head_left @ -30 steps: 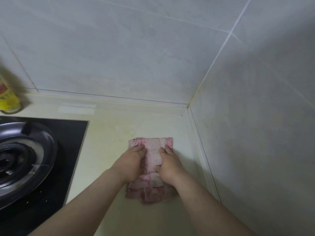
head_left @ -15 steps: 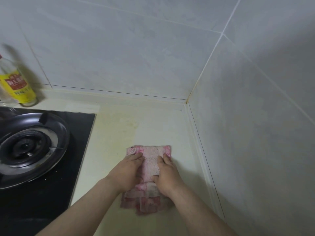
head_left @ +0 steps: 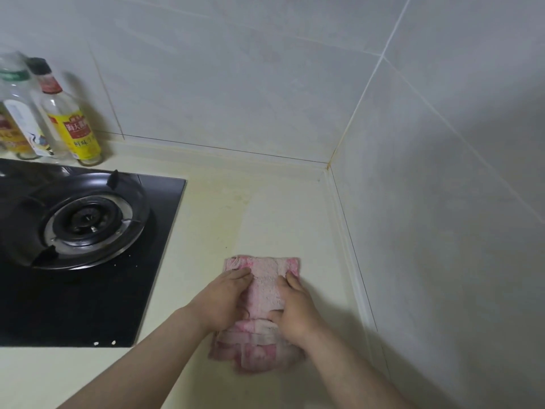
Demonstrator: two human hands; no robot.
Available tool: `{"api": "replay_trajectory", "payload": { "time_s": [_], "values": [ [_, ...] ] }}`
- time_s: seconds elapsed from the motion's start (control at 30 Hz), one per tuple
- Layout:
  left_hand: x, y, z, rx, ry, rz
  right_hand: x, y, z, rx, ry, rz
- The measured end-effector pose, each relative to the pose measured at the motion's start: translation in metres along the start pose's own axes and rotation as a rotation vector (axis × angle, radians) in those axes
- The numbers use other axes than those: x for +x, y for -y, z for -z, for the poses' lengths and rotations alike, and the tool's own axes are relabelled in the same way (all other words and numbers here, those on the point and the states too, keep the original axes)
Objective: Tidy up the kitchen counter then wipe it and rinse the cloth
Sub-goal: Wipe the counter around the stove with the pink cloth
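Observation:
A folded pink and white cloth (head_left: 265, 278) lies flat on the pale cream counter (head_left: 274, 208), between the stove and the right wall. My left hand (head_left: 224, 299) presses down on the cloth's left side with its fingers laid flat. On the right side my right hand (head_left: 295, 305) presses in the same way, its thumb lying on the cloth. The two hands sit side by side, and the cloth's middle and near edge show between and below them.
A black gas stove (head_left: 88, 261) with a round burner (head_left: 85, 219) takes up the left. Three bottles stand against the back wall, one with a yellow label (head_left: 75, 128). Grey tiled walls meet in a corner (head_left: 328, 165) at the back right.
Both hands have dragged the cloth along the counter toward me, away from the back wall. My view has swung left, bringing the bottles into sight.

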State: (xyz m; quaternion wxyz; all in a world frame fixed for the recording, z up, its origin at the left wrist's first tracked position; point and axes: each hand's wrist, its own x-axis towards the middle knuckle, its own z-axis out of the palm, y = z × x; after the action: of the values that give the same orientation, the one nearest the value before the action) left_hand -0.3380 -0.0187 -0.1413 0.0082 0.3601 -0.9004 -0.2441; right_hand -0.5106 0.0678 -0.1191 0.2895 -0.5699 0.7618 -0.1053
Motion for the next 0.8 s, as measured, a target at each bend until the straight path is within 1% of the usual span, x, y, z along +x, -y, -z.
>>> {"api": "replay_trajectory", "payload": {
  "time_s": [0.13, 0.2, 0.27, 0.3, 0.37, 0.43, 0.47, 0.53, 0.63, 0.73, 0.8],
  "values": [
    [-0.02, -0.009, -0.007, 0.001, 0.008, -0.01, -0.025, -0.003, -0.008, 0.017, 0.005, 0.032],
    [-0.029, -0.016, -0.008, -0.005, 0.005, 0.004, -0.036, -0.007, -0.011, 0.042, -0.064, 0.059],
    [-0.035, -0.022, -0.009, 0.04, -0.102, 0.043, -0.042, -0.011, -0.013, -0.032, -0.196, 0.129],
    [-0.037, -0.025, -0.011, 0.073, -0.123, 0.075, -0.041, -0.011, -0.014, -0.085, -0.226, 0.168],
    [-0.036, -0.028, -0.019, 0.158, -0.1, 0.104, -0.037, -0.012, -0.018, -0.147, -0.187, 0.217],
    [-0.037, -0.032, -0.027, 0.217, -0.075, 0.133, -0.028, -0.011, -0.024, -0.26, -0.15, 0.195],
    [-0.037, -0.033, -0.031, 0.232, -0.067, 0.136, -0.024, -0.012, -0.027, -0.358, -0.147, 0.164],
    [-0.037, -0.031, -0.035, 0.266, -0.072, 0.129, -0.019, -0.013, -0.032, -0.454, -0.127, 0.097],
    [-0.032, -0.022, -0.035, 0.315, -0.085, 0.11, -0.012, -0.015, -0.036, -0.487, -0.144, 0.093],
    [-0.021, -0.017, -0.025, 0.332, -0.074, 0.147, 0.002, -0.013, -0.031, -0.518, -0.187, 0.103],
    [-0.012, -0.014, -0.018, 0.425, -0.064, 0.137, 0.013, -0.01, -0.029, -0.513, -0.18, 0.092]
  ]
}}
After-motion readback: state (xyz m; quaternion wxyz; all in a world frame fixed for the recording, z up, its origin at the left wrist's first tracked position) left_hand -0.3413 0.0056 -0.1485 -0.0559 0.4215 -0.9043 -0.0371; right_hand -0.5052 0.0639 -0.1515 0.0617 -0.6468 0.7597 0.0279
